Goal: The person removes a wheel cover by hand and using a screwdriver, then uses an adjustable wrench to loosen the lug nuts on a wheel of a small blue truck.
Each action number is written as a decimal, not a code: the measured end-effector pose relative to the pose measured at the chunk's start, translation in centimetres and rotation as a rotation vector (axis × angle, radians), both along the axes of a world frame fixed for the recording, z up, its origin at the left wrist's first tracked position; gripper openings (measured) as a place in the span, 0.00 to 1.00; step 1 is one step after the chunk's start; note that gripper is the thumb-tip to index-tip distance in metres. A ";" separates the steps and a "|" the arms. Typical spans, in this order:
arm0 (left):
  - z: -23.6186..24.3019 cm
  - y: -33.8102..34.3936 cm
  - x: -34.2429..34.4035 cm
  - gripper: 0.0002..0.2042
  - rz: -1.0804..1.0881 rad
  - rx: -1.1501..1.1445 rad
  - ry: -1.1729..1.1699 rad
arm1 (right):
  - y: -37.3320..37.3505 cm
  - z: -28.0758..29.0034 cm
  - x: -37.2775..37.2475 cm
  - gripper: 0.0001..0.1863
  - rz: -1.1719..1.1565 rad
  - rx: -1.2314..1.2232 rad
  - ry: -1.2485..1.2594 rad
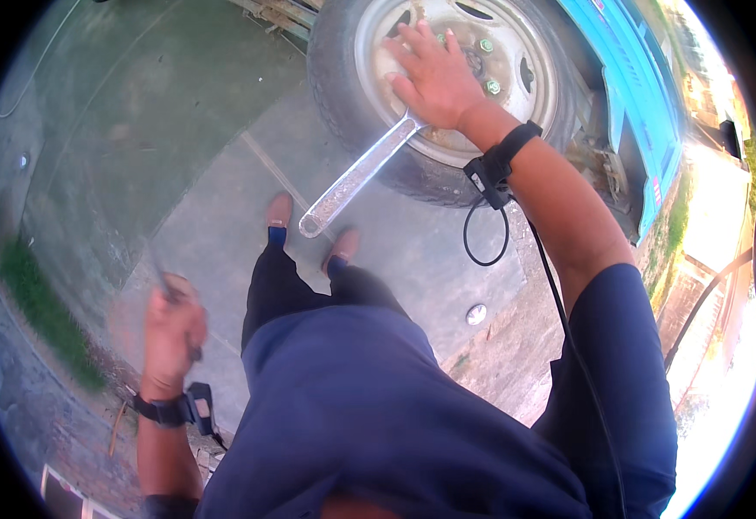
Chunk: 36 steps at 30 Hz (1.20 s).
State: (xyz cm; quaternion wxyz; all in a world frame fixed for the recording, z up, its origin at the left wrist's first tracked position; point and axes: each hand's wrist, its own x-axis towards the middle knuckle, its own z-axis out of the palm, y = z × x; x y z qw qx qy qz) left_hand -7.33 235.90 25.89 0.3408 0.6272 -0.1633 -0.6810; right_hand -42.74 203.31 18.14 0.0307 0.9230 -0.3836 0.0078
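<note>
My right hand (441, 76) lies with fingers spread over the wheel's pale steel rim (378, 43), beside green lug nuts (493, 86). A long silver wrench (361, 175) slants down to the left from under this palm. Its upper end is hidden by the hand, so I cannot tell what it sits on. Down at the left, my left hand (175, 324) is closed round a slim dark tool (169, 290). Motion blurs that tool, and its kind does not show. Black straps with small devices circle both wrists.
A black tyre (339, 78) surrounds the rim, with blue vehicle bodywork (629, 86) to its right. My shoes (280, 210) stand on grey concrete below the wheel. A black cable (551, 268) runs along my right arm. A grass strip (49, 311) lies at the left.
</note>
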 end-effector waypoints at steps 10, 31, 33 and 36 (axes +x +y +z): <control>0.5 0.2 3.6 0.02 0.181 0.003 0.008 | -0.2 0.0 -0.5 0.28 0.058 0.020 -0.027; -3.7 -2.7 1.6 0.06 0.353 -0.147 -0.060 | 0.0 0.1 0.4 0.31 -0.049 -0.007 0.032; -5.5 -5.0 -0.8 0.06 0.268 -0.164 -0.002 | -0.1 -0.3 0.4 0.31 -0.053 -0.008 -0.008; -7.2 -10.0 -5.1 0.08 0.129 -0.122 0.008 | 0.1 0.4 -0.4 0.29 -0.092 0.014 -0.125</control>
